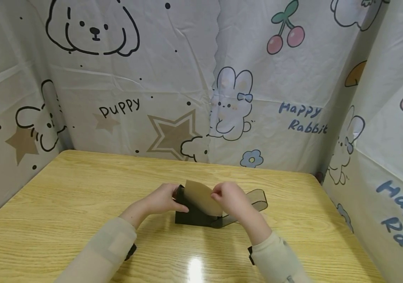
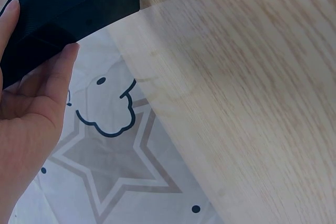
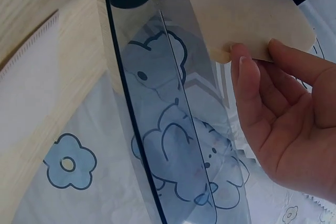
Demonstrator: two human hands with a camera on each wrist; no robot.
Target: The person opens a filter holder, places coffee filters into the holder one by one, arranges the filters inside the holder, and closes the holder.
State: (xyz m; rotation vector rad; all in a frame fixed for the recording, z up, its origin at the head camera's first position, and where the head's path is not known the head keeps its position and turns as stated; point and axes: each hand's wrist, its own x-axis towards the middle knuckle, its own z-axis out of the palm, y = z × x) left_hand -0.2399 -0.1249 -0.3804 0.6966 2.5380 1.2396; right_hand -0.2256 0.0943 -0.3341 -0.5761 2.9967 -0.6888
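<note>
Two hands working at one black box (image 1: 195, 217) on the wooden table (image 1: 81, 188).
My pale sleeves (image 1: 107, 245) are lying nearest; my left hand (image 1: 162, 199) is gripping the black box, thumb on its near side, and my right hand (image 1: 231, 199) is pinching a tan sheet (image 1: 199, 195) by its edge. The sheet is standing up at the box's top; how deep it is sitting, I cannot tell. One smoky clear lid (image 1: 257, 197) is slanting out rightward; patterned cloth (image 1: 173, 74) is hanging behind the table.

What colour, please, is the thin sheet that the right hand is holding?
The sheet is light brown, showing best in the head view.
</note>
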